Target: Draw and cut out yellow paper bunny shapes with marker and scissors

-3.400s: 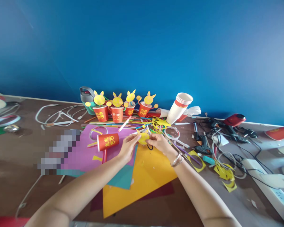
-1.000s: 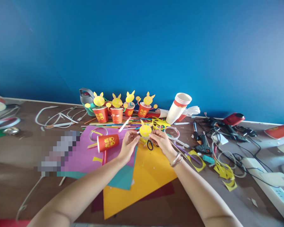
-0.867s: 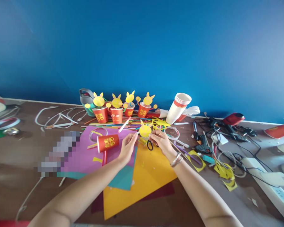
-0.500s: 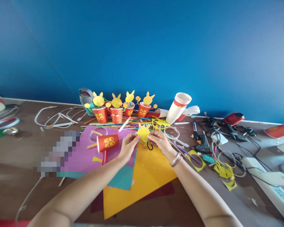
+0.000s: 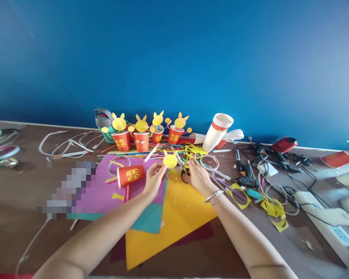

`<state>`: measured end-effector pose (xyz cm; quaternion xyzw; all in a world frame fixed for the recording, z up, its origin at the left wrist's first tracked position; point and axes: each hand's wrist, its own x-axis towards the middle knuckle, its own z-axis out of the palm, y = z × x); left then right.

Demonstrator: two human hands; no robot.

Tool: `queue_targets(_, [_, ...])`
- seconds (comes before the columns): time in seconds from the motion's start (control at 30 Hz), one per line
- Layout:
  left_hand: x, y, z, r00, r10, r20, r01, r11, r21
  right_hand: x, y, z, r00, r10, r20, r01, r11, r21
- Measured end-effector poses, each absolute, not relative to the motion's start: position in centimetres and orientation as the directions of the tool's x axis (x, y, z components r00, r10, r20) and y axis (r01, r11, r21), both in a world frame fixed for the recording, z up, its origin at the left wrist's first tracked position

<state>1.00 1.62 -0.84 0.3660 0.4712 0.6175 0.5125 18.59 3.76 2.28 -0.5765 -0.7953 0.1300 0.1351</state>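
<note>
Between thumb and fingers, my left hand (image 5: 154, 179) pinches a yellow paper head cutout with two pointed ears (image 5: 170, 160). My right hand (image 5: 198, 174) is closed on a pair of scissors (image 5: 184, 176) with black handles, just right of the cutout. Its fingers partly cover the scissors. Both hands are over a large orange-yellow paper sheet (image 5: 174, 217). Left of my left hand, a red paper cup (image 5: 131, 176) with yellow characters lies on its side on purple paper (image 5: 95, 193).
Several red cups (image 5: 142, 142) with yellow eared paper heads stand along the wall. A stack of white cups (image 5: 216, 133) leans behind my right hand. Rolls of tape (image 5: 209, 162), a glue gun (image 5: 246, 177), yellow scraps (image 5: 275, 209), cables and a power strip (image 5: 327, 221) lie to the right.
My right hand has let go of the paper cutout and taken hold of the scissors. My left hand keeps the cutout, which has shifted slightly left.
</note>
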Motion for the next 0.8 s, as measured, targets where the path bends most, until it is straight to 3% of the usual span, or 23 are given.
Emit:
queue_targets(0.2, [1.1,1.4,-0.6,-0.129,0.991,-0.035,-0.253,0.001,0.968,19.6,5.3,2.0,-0.189,0.971,0.147,0.913,0.229,-0.339])
queue_targets(0.43, [1.4,1.3,-0.3,-0.09,0.996,0.004,-0.181,-0.02,0.983,23.7,7.6,3.7,-0.103,0.98,0.17,0.77,0.186,-0.61])
queue_targets(0.5, [1.4,1.2,-0.5,-0.079,0.996,0.041,-0.098,-0.048,0.994,24.8,7.5,4.4,-0.057,0.984,0.167,0.815,0.142,-0.562])
queue_targets(0.67, [1.6,0.7,-1.1,-0.035,0.996,0.076,0.102,-0.072,0.992,25.8,6.5,5.8,-0.112,0.994,0.009,0.946,0.109,-0.304])
queue_targets(0.8, [1.7,0.2,-1.6,-0.029,0.996,0.089,0.131,-0.085,0.988,25.2,6.1,6.2,-0.112,0.991,-0.076,0.967,0.091,-0.237])
